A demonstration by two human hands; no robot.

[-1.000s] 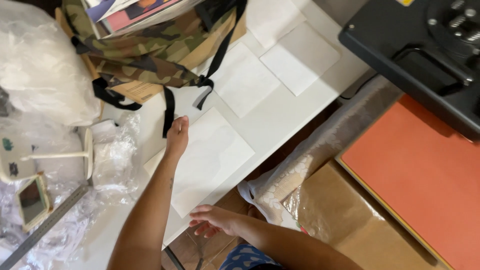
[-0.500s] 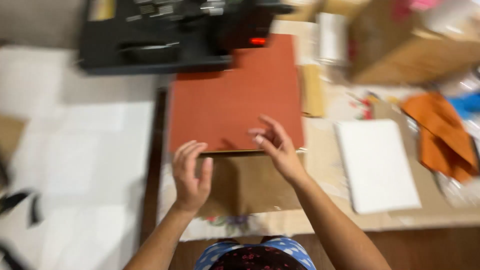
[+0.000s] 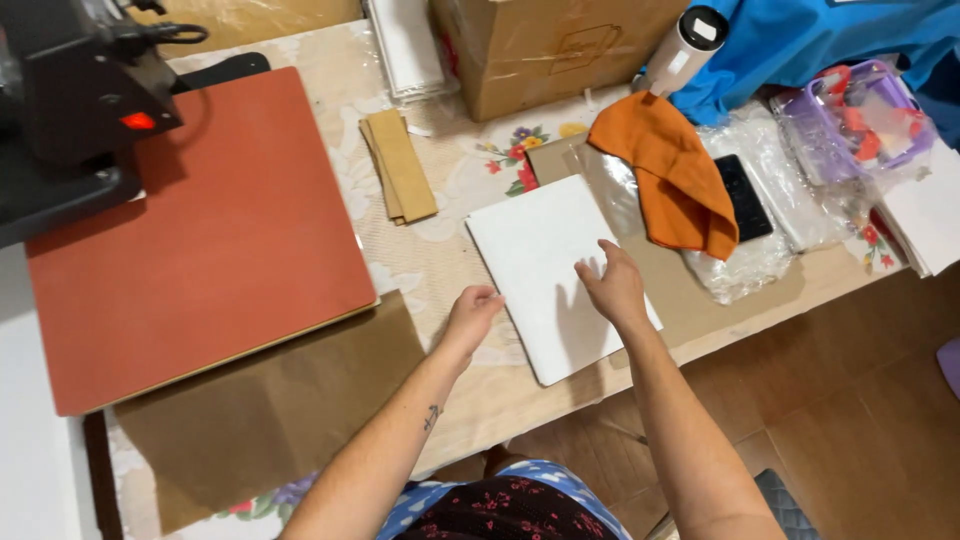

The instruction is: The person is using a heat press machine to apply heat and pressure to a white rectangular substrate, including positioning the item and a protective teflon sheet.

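The left hand (image 3: 472,308) is held loosely curled, gripping nothing, at the left edge of the white sheet stack (image 3: 545,270). The stack lies on the counter (image 3: 440,255), its long axis running away and leftward. The right hand (image 3: 612,285) is laid open on it, fingers spread

Soft, even indoor light fills the scene, bright enough to read every surface, and the view from overhead is sharp with no motion blur. The right hand (image 3: 612,288) throws a faint grey shadow onto the white sheet (image 3: 540,270), while clear plastic wrap (image 3: 790,210) shows mild glare.
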